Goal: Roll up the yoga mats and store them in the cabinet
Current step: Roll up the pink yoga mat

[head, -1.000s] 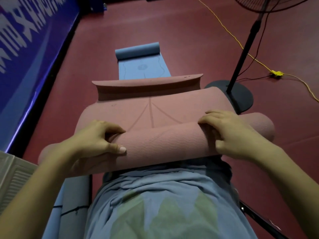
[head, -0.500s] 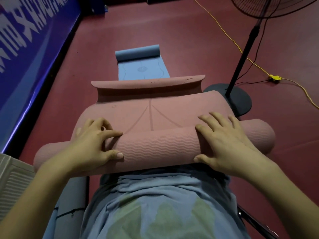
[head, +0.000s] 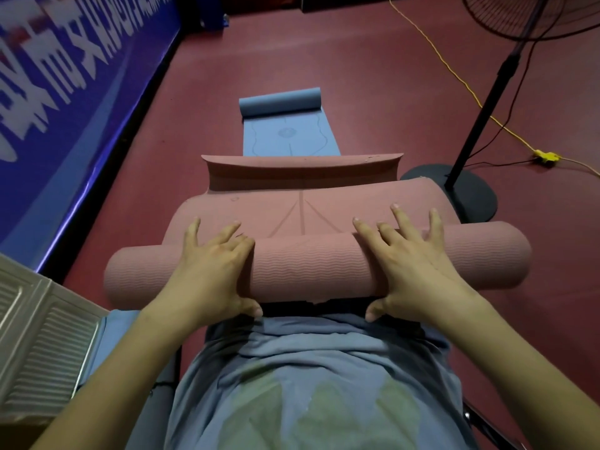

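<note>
A: What colour is the mat point(head: 311, 267) under your hands?
B: Dusty pink, with a fine wavy ribbing on the rolled side and thin straight lines on the flat side.
A: And the mat beyond it point(head: 289, 136)?
B: Light blue, with faint curved line markings.
A: Around you?
B: The floor point(head: 341, 60) is dark red, the banner point(head: 65, 76) blue with white lettering, the cord point(head: 454, 79) yellow, your shirt point(head: 311, 384) grey-blue.

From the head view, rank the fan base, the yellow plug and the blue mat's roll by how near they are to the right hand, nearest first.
Measured from the right hand, which presses on the pink mat:
1. Fan base: on the floor just beyond the hand, to its right.
2. Blue mat's roll: farther ahead, to the left.
3. Yellow plug: far right on the floor; its order with the roll is close to call.
</note>
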### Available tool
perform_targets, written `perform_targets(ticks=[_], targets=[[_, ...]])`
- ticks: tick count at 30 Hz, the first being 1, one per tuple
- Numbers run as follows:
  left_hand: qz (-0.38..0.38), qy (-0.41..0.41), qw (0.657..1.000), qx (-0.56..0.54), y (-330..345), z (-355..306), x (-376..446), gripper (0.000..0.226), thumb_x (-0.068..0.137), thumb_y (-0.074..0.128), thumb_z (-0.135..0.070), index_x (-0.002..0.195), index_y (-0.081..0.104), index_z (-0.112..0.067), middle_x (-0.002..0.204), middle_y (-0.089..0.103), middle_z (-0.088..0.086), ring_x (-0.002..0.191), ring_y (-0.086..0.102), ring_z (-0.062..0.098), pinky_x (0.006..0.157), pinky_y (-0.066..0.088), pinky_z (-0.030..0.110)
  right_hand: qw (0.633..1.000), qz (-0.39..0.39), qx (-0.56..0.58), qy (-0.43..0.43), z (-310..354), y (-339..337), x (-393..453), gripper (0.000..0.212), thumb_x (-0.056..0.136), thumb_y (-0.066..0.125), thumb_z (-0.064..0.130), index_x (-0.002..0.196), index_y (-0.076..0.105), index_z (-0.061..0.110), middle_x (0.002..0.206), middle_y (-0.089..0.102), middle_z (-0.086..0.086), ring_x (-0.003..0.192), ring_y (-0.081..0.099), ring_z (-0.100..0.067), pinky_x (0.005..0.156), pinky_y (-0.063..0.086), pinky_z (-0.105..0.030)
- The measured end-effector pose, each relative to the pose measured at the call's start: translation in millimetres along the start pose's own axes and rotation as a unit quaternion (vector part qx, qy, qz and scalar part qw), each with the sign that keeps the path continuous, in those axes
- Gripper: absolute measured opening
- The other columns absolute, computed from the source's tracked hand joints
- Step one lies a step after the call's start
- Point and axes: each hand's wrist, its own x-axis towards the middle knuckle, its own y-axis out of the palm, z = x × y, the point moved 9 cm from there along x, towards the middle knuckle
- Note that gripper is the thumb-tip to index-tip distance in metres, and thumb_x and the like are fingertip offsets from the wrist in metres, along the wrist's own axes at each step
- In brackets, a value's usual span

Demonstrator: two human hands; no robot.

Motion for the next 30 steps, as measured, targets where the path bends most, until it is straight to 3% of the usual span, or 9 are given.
perform_targets(ticks=[9, 11, 13, 15, 17, 19, 24, 30], targets=[[0.005, -0.016, 1.000, 0.016, 21.5, -2.4, 30.6, 0.133, 0.039, 0.078, -0.085, 0.139, 0.036, -0.009, 0.148, 0.047, 0.008, 0.154, 0.022, 0.030, 0.122, 0.005, 0.067, 0.999, 0.025, -0.020, 0.001, -1.5, 4.6, 36.3, 0.132, 0.045, 0.078, 0.083, 0.149, 0.026, 0.019, 0.141, 0.049, -0.007, 0.142, 0.031, -0.030, 0.116, 0.005, -0.072], [0.010, -0.012, 1.000, 0.001, 22.2, 0.5, 36.6, 0.131, 0.039, 0.078, -0.085, 0.138, 0.037, -0.010, 0.146, 0.048, 0.007, 0.151, 0.027, 0.030, 0.122, 0.009, 0.064, 1.000, 0.026, 0.003, -0.009, -4.8, 3.8, 44.0, 0.119, 0.043, 0.079, 0.082, 0.136, 0.036, 0.021, 0.129, 0.053, -0.004, 0.129, 0.043, -0.028, 0.115, 0.017, -0.066], [-0.010, 0.003, 1.000, -0.013, 20.2, 2.2, 40.3, 0.121, 0.039, 0.079, -0.083, 0.131, 0.044, -0.013, 0.135, 0.055, 0.005, 0.136, 0.045, 0.029, 0.117, 0.028, 0.053, 0.999, 0.018, 0.023, -0.018, -7.5, 2.5, 47.5, 0.104, 0.044, 0.081, 0.078, 0.122, 0.040, 0.023, 0.119, 0.057, -0.002, 0.113, 0.051, -0.027, 0.105, 0.036, -0.054], [-0.034, 0.016, 0.999, -0.017, 14.6, 1.3, 40.5, 0.105, 0.041, 0.080, -0.080, 0.118, 0.051, -0.016, 0.118, 0.064, 0.002, 0.109, 0.061, 0.026, 0.094, 0.047, 0.040, 0.999, 0.018, 0.021, -0.023, -8.4, 2.3, 48.0, 0.096, 0.045, 0.082, 0.074, 0.115, 0.039, 0.024, 0.113, 0.058, -0.001, 0.104, 0.055, -0.026, 0.092, 0.042, -0.045], [-0.036, 0.025, 0.999, -0.013, 6.0, -1.9, 40.5, 0.090, 0.041, 0.078, -0.079, 0.104, 0.052, -0.019, 0.106, 0.067, 0.000, 0.093, 0.064, 0.026, 0.074, 0.048, 0.037, 0.999, 0.028, 0.021, -0.026, -10.2, 0.7, 47.9, 0.094, 0.044, 0.083, 0.070, 0.113, 0.039, 0.024, 0.110, 0.059, 0.000, 0.099, 0.057, -0.026, 0.088, 0.045, -0.042], [-0.029, 0.037, 0.999, -0.004, -7.3, -5.8, 42.7, 0.084, 0.039, 0.077, -0.081, 0.094, 0.052, -0.022, 0.095, 0.068, -0.002, 0.082, 0.064, 0.025, 0.065, 0.045, 0.035, 0.998, 0.050, 0.038, -0.026, -15.8, -4.6, 48.7, 0.097, 0.040, 0.084, 0.070, 0.116, 0.043, 0.024, 0.109, 0.061, 0.001, 0.096, 0.060, -0.025, 0.083, 0.050, -0.040], [0.037, 0.073, 0.996, 0.030, -23.2, -19.6, 44.1, 0.088, 0.035, 0.072, -0.090, 0.086, 0.063, -0.019, 0.077, 0.064, -0.001, 0.067, 0.058, 0.022, 0.060, 0.044, 0.033, 0.977, 0.161, 0.138, -0.017, -31.3, -2.5, 44.7, 0.104, 0.030, 0.091, 0.064, 0.119, 0.048, 0.033, 0.105, 0.057, 0.012, 0.094, 0.060, -0.016, 0.081, 0.058, -0.039], [0.088, 0.081, 0.993, 0.007, -15.0, -31.1, 25.7, 0.090, 0.030, 0.070, -0.094, 0.083, 0.062, -0.021, 0.074, 0.063, -0.003, 0.064, 0.057, 0.020, 0.064, 0.053, 0.035, 0.958, 0.259, 0.120, -0.035, -25.7, 8.8, 29.8, 0.108, 0.029, 0.091, 0.067, 0.122, 0.047, 0.034, 0.111, 0.057, 0.013, 0.103, 0.058, -0.017, 0.091, 0.055, -0.038]])
